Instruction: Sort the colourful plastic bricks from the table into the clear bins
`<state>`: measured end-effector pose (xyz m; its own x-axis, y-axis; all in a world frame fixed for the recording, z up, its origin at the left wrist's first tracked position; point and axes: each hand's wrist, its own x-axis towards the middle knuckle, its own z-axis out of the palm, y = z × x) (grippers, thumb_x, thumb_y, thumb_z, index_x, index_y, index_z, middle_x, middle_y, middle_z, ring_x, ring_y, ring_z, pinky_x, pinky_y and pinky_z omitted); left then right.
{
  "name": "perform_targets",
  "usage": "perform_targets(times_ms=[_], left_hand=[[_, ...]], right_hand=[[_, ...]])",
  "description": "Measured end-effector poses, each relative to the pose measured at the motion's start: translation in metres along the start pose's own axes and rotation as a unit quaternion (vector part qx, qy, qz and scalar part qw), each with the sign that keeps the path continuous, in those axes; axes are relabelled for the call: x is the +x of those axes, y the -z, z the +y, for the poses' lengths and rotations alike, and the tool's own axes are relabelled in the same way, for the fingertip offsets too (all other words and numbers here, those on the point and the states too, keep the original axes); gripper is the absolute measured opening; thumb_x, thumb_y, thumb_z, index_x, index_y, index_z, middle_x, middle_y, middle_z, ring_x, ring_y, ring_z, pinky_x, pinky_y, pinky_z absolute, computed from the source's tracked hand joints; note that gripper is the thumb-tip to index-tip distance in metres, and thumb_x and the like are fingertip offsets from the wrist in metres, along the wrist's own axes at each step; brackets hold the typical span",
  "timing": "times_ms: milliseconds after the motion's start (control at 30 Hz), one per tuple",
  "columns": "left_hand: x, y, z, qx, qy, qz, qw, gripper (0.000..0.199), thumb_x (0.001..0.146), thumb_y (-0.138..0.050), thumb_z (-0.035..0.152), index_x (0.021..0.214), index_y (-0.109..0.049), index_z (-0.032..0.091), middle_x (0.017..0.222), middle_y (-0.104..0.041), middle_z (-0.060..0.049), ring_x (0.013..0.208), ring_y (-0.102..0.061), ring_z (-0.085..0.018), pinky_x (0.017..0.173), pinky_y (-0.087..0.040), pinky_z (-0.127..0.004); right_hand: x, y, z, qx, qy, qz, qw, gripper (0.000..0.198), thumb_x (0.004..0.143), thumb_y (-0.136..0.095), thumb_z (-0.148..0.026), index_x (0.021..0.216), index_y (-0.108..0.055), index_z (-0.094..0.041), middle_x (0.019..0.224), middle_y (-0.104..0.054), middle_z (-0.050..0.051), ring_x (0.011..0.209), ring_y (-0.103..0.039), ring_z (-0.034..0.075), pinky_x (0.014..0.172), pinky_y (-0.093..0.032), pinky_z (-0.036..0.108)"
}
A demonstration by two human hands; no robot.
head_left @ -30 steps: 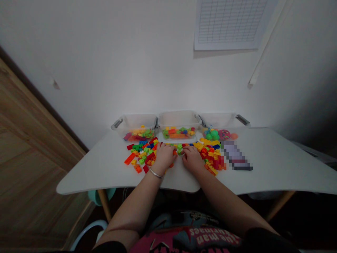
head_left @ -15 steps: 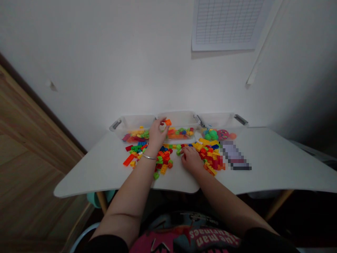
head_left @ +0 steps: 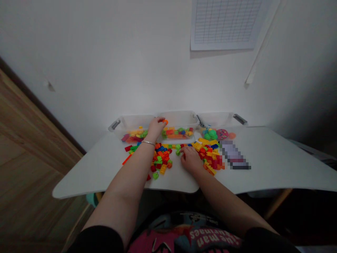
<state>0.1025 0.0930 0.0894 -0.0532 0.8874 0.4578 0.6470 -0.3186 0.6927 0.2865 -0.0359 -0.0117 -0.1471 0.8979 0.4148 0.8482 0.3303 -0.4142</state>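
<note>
My left hand [head_left: 156, 127] is raised over the front of the middle clear bin [head_left: 181, 118], its fingers pinching an orange toy brick [head_left: 165, 122]. A silver bangle [head_left: 149, 142] circles that wrist. My right hand [head_left: 191, 159] rests on the table with curled fingers, their tips closed at a light green toy brick [head_left: 178, 151]. Loose bricks of several colours [head_left: 162, 158] lie to the left of it, partly hidden by my left forearm. Another heap of mostly yellow, orange and red bricks [head_left: 209, 154] lies to its right.
A left clear bin [head_left: 131, 121] holds bricks; the right clear bin [head_left: 218, 118] holds green, pink and orange rounded toys. A pixelated flat object [head_left: 235, 154] lies on the white table [head_left: 276, 161]. Behind is a wall with a gridded sheet [head_left: 226, 24].
My left hand, with the orange brick, has shifted slightly left and turned, so less of the brick shows. My right hand has stayed in place.
</note>
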Motion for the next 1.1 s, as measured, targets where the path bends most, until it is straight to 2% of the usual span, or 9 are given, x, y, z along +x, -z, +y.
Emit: perform_targets(times_ms=[233, 467, 567, 633, 700, 767, 833, 933, 1100], left_hand=[[-0.005, -0.001, 0.001, 0.036, 0.009, 0.001, 0.999, 0.039, 0.084, -0.057, 0.021, 0.121, -0.068, 0.015, 0.129, -0.067, -0.012, 0.119, -0.062, -0.024, 0.109, -0.044, -0.039], [-0.020, 0.008, 0.004, 0.037, -0.059, -0.021, 0.997, 0.039, 0.089, -0.050, 0.020, 0.125, -0.065, 0.015, 0.136, -0.062, -0.011, 0.128, -0.056, -0.020, 0.114, -0.039, -0.037], [-0.044, 0.021, 0.004, 0.057, -0.089, 0.005, 0.994, 0.041, 0.089, -0.051, 0.022, 0.128, -0.063, 0.019, 0.142, -0.057, -0.011, 0.132, -0.052, -0.022, 0.115, -0.038, -0.043], [-0.068, 0.030, 0.004, 0.096, -0.109, 0.024, 0.989, 0.040, 0.089, -0.053, 0.025, 0.128, -0.062, 0.022, 0.143, -0.056, -0.011, 0.133, -0.051, -0.025, 0.118, -0.030, -0.052], [-0.095, 0.037, 0.002, 0.148, -0.104, 0.038, 0.983, 0.039, 0.089, -0.054, 0.028, 0.127, -0.063, 0.024, 0.142, -0.057, -0.010, 0.133, -0.051, -0.028, 0.119, -0.022, -0.060], [-0.120, 0.040, 0.000, 0.180, -0.068, 0.042, 0.980, 0.037, 0.089, -0.056, 0.029, 0.125, -0.064, 0.025, 0.143, -0.056, -0.011, 0.133, -0.050, -0.030, 0.118, -0.022, -0.063], [-0.140, 0.039, -0.002, 0.202, -0.044, 0.016, 0.978, 0.035, 0.090, -0.054, 0.030, 0.123, -0.066, 0.026, 0.143, -0.055, -0.010, 0.134, -0.048, -0.030, 0.116, -0.025, -0.063], [-0.160, 0.030, -0.004, 0.261, -0.039, -0.037, 0.964, 0.038, 0.089, -0.056, 0.033, 0.125, -0.065, 0.026, 0.146, -0.052, -0.011, 0.140, -0.040, -0.034, 0.117, -0.022, -0.065], [-0.171, 0.007, -0.010, 0.293, -0.031, -0.081, 0.952, 0.045, 0.086, -0.059, 0.033, 0.131, -0.062, 0.025, 0.153, -0.044, -0.013, 0.143, -0.034, -0.037, 0.118, -0.020, -0.064]], right_hand=[[0.000, 0.001, 0.000, 0.001, 0.001, -0.003, 1.000, 0.027, 0.080, -0.050, -0.010, 0.100, -0.064, -0.019, 0.107, -0.067, 0.009, 0.108, -0.054, 0.024, 0.099, -0.042, 0.037], [0.000, 0.003, -0.002, -0.001, 0.000, -0.007, 1.000, 0.027, 0.080, -0.049, -0.009, 0.101, -0.064, -0.018, 0.107, -0.067, 0.009, 0.106, -0.055, 0.024, 0.097, -0.043, 0.036], [0.000, 0.005, -0.003, -0.005, -0.006, -0.009, 1.000, 0.028, 0.081, -0.049, -0.010, 0.102, -0.063, -0.018, 0.107, -0.067, 0.010, 0.107, -0.055, 0.025, 0.097, -0.043, 0.036], [0.000, 0.004, -0.004, -0.006, -0.010, -0.009, 1.000, 0.028, 0.081, -0.048, -0.011, 0.103, -0.063, -0.017, 0.107, -0.067, 0.011, 0.107, -0.055, 0.026, 0.098, -0.043, 0.037], [0.000, 0.003, -0.003, -0.007, -0.011, -0.009, 1.000, 0.029, 0.081, -0.048, -0.011, 0.105, -0.063, -0.017, 0.108, -0.067, 0.011, 0.107, -0.056, 0.026, 0.098, -0.043, 0.038], [0.000, 0.001, -0.003, -0.008, -0.012, -0.005, 1.000, 0.030, 0.081, -0.048, -0.011, 0.106, -0.063, -0.018, 0.108, -0.067, 0.011, 0.108, -0.056, 0.026, 0.098, -0.043, 0.037], [-0.001, 0.000, -0.002, -0.008, -0.013, 0.000, 1.000, 0.030, 0.081, -0.049, -0.011, 0.106, -0.063, -0.019, 0.108, -0.067, 0.010, 0.109, -0.056, 0.026, 0.098, -0.043, 0.036], [-0.001, -0.002, -0.001, -0.001, -0.005, 0.010, 1.000, 0.031, 0.080, -0.048, -0.011, 0.107, -0.062, -0.017, 0.109, -0.067, 0.011, 0.108, -0.056, 0.026, 0.098, -0.044, 0.037], [-0.001, -0.003, 0.000, 0.002, 0.023, 0.035, 0.999, 0.029, 0.081, -0.048, -0.012, 0.106, -0.063, -0.016, 0.108, -0.067, 0.011, 0.107, -0.057, 0.026, 0.098, -0.043, 0.039]])
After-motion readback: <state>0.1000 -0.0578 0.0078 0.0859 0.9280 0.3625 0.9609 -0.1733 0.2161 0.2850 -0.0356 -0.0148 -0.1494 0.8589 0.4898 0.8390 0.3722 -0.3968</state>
